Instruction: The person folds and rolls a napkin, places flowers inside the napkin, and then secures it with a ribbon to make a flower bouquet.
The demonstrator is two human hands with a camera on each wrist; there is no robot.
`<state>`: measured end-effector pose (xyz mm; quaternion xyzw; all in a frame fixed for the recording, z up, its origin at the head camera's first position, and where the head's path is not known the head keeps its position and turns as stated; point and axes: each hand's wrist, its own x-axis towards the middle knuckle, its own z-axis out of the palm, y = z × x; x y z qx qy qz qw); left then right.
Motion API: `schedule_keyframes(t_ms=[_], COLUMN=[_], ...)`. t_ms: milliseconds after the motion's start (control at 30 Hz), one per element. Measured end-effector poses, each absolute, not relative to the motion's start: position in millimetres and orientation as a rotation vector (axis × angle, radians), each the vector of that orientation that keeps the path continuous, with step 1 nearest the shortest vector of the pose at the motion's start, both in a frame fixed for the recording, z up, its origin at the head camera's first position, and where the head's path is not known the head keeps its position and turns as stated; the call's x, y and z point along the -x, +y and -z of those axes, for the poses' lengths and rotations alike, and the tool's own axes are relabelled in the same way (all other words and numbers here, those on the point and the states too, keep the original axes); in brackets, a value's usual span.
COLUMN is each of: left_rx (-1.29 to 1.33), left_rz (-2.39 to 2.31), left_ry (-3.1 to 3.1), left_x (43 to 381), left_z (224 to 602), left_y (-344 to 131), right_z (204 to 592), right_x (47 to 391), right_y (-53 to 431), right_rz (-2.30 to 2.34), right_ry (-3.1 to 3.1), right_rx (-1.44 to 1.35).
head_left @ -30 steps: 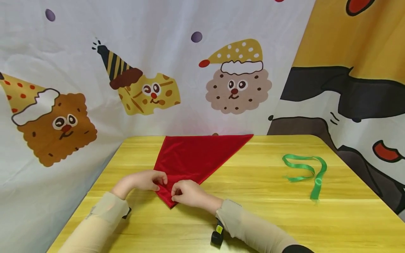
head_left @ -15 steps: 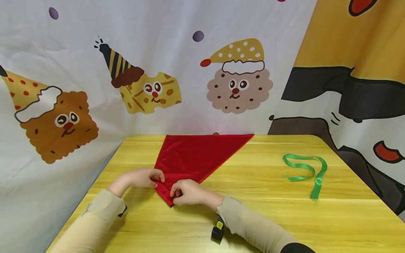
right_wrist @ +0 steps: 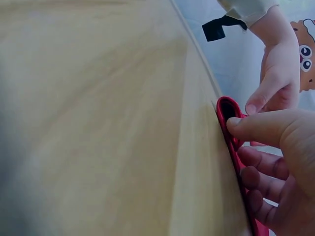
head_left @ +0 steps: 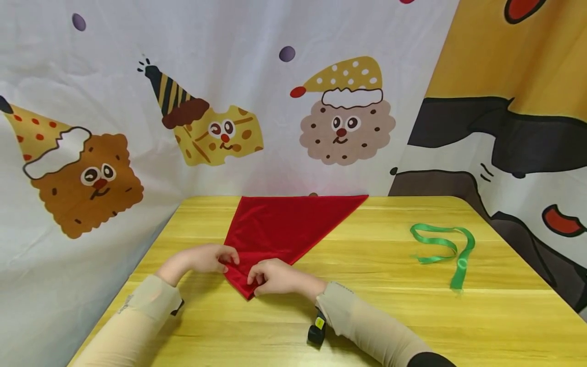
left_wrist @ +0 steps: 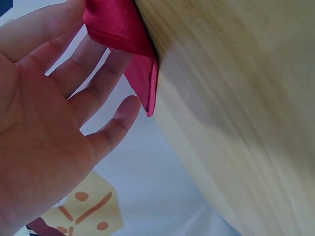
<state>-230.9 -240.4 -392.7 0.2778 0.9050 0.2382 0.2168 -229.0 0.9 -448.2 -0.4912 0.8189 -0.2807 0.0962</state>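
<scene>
A red velvety cloth lies on the table, its near end turned over into a narrow fold. My left hand pinches the left side of that fold; in the left wrist view the fingers reach behind the cloth, and the tip of the thumb is out of frame. At the near right edge, my right hand holds the fold between thumb and fingers. The right wrist view shows the thumb at the rolled end of the cloth, with the other fingers curled along its side.
A green ribbon lies in loose curves on the right of the wooden table. Behind the table hangs a curtain printed with cartoon biscuits. A small black camera hangs under the right wrist.
My left hand has shifted slightly left along the fold. My right hand stays at nearly the same place. Cloth and ribbon look almost unchanged.
</scene>
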Motion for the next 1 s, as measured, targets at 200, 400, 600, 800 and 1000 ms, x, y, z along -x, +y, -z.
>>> schedule_keyframes(t_ms=[200, 400, 600, 800, 1000], left_rx=[-0.804, -0.866, -0.931, -0.869, -0.862], left_rz=[-0.692, -0.763, -0.821, -0.845, -0.781], left_ry=[2.479, 2.411, 2.340, 2.279, 2.272], left_x=[231, 233, 238, 240, 239], left_z=[395, 396, 398, 396, 394], left_y=[-242, -244, -245, -244, -240], right_z=[447, 447, 445, 440, 438], right_x=[228, 227, 221, 209, 203], right_y=[1, 2, -2, -14, -20], right_rz=[0.848, 0.845, 0.815, 0.688, 0.568], right_ry=[2.446, 2.461, 2.514, 2.677, 2.758], right_rx=[1.458, 1.425, 1.357, 1.170, 1.053])
